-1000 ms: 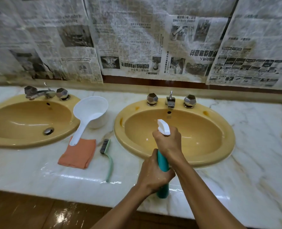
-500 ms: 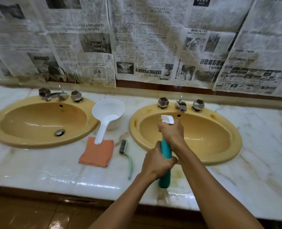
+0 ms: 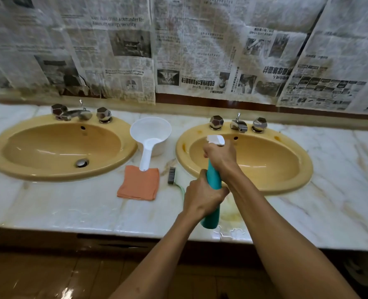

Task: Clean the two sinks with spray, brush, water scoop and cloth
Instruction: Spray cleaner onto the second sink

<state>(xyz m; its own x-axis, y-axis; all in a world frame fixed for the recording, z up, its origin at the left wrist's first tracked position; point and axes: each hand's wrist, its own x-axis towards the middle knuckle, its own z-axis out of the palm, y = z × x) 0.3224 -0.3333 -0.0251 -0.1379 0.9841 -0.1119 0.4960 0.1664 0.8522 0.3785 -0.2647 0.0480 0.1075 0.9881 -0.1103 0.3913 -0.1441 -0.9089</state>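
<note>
A teal spray bottle with a white nozzle is held above the front rim of the right yellow sink. My left hand grips the bottle's body. My right hand is wrapped round its neck just under the nozzle. The left yellow sink lies apart on the left. Between the sinks stand a white water scoop, an orange cloth under the scoop's handle, and a brush whose green handle runs behind my left hand.
Both sinks sit in a wet white marble counter. Chrome taps stand behind the right sink, and taps behind the left. Newspaper sheets cover the wall. A brown floor shows below the counter edge.
The view has shifted left and pulled back, so both sinks show whole. Both hands keep their hold on the spray bottle over the right sink's front rim.
</note>
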